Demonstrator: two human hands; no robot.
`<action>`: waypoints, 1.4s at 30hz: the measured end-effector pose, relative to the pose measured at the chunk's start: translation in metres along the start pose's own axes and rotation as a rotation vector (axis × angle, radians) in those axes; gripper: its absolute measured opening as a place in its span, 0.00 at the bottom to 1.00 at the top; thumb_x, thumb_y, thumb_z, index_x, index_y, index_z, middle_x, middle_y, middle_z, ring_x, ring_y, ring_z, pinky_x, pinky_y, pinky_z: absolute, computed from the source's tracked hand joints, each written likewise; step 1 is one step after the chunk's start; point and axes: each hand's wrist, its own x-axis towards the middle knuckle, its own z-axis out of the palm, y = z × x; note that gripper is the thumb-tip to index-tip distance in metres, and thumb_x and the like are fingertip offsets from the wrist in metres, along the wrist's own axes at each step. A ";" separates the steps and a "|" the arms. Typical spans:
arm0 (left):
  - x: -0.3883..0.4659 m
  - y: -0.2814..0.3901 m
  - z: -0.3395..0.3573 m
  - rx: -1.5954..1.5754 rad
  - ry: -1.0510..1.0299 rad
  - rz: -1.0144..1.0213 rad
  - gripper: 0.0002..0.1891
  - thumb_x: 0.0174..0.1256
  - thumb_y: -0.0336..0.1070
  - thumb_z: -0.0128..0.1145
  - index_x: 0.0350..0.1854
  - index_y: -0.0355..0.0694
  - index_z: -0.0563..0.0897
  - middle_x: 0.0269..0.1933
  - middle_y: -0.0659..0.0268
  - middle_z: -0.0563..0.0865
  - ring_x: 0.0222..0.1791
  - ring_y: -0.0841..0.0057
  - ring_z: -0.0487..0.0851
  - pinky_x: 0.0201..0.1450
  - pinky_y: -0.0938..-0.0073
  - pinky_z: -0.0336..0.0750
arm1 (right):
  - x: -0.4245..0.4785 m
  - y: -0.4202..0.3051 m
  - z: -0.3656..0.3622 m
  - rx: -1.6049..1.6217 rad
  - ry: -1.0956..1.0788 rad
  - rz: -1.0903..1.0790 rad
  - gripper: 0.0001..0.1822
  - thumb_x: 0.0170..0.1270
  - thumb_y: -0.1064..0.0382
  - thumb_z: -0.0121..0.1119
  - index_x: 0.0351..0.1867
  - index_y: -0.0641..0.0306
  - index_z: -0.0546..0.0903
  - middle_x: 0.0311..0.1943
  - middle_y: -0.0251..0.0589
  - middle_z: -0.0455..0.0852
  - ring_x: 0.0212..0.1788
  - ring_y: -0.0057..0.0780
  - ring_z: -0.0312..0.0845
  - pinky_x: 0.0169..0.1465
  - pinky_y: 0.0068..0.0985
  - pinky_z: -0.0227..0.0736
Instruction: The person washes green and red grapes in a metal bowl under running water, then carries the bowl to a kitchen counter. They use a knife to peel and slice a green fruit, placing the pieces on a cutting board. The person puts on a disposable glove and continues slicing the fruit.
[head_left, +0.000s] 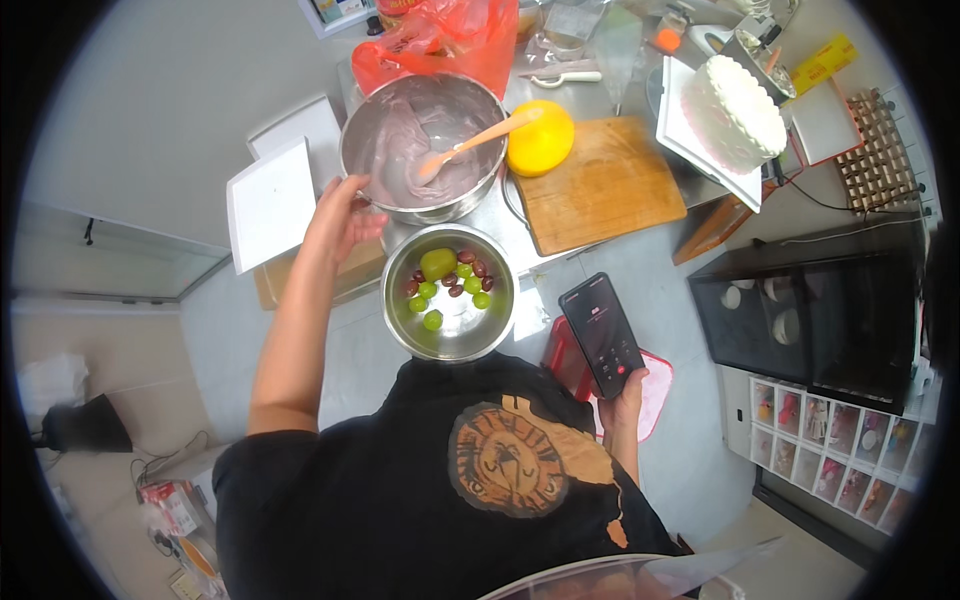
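My left hand (347, 217) is at the near left rim of a large metal mixing bowl (358, 178), fingers apart; whether it touches the rim is hard to tell. Pale purple cream (405, 169) and a spatula with an orange handle (487, 137) are in that bowl. In my right hand (628, 397) is a black smartphone (600, 330), its screen lit. Between the hands, a smaller steel bowl (450, 349) contains green grapes (433, 320), dark red grapes (478, 268) and a larger green fruit (438, 264). A yellow round fruit (541, 139) lies beside the mixing bowl.
A wooden cutting board (604, 187) lies right of the bowls. Farther right, a white frosted cake (735, 112) stands on a white board (675, 105). White boxes (271, 202) are at the left. Behind are a red plastic bag (450, 45), a piping bag (619, 52) and a white-handled tool (574, 77).
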 end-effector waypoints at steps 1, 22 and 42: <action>0.013 0.002 0.003 0.017 -0.007 -0.064 0.30 0.64 0.35 0.50 0.66 0.34 0.56 0.47 0.45 0.79 0.22 0.65 0.84 0.22 0.72 0.84 | 0.003 -0.005 0.000 0.006 -0.022 0.013 0.44 0.58 0.31 0.55 0.64 0.66 0.67 0.53 0.38 0.80 0.51 0.26 0.78 0.52 0.26 0.76; 0.001 0.003 -0.034 0.212 0.047 -0.008 0.59 0.57 0.56 0.66 0.75 0.37 0.35 0.63 0.47 0.68 0.37 0.68 0.82 0.33 0.69 0.84 | -0.009 0.008 0.020 -0.088 0.183 -0.109 0.39 0.62 0.27 0.45 0.58 0.61 0.72 0.38 0.33 0.82 0.28 0.22 0.76 0.23 0.20 0.66; -0.124 -0.035 0.022 0.301 -0.137 0.242 0.26 0.71 0.39 0.53 0.69 0.38 0.66 0.57 0.60 0.78 0.43 0.80 0.79 0.45 0.78 0.75 | 0.050 -0.043 0.087 -0.124 -0.037 -0.086 0.42 0.55 0.25 0.53 0.54 0.62 0.73 0.41 0.33 0.82 0.33 0.20 0.77 0.29 0.18 0.68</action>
